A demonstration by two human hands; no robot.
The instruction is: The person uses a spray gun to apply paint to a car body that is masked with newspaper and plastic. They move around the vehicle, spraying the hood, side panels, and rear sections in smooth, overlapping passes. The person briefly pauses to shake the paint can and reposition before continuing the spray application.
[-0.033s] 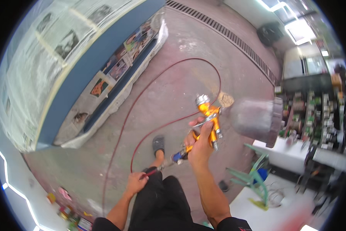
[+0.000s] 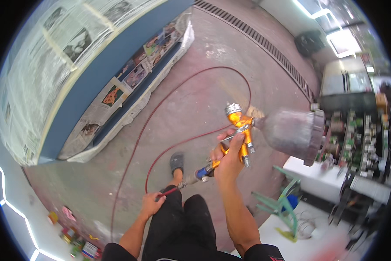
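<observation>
My right hand [image 2: 229, 164] is wrapped around the grip of an orange spray gun [image 2: 234, 118], held up in front of me. From its side sticks out a cloudy plastic paint cup [image 2: 289, 130] with a dark lid, pointing right. A blue and metal fitting [image 2: 200, 174] joins the gun's lower end to a dark red air hose [image 2: 139, 138]. Lower down, near my left knee, my left hand [image 2: 151, 205] has its fingers closed round that hose. The rest of the hose loops across the floor ahead.
At the left stands a blue panel [image 2: 80, 82], masked with newspaper [image 2: 112, 96] and plastic film [image 2: 28, 95]. A grate [image 2: 265, 43] crosses the floor. Shelves of cans [image 2: 356, 130], a white table [image 2: 308, 176] and a green stand [image 2: 287, 202] are on the right.
The view has shifted slightly. The spray gun sits a little higher and further right in the picture. Both hands keep their hold.
</observation>
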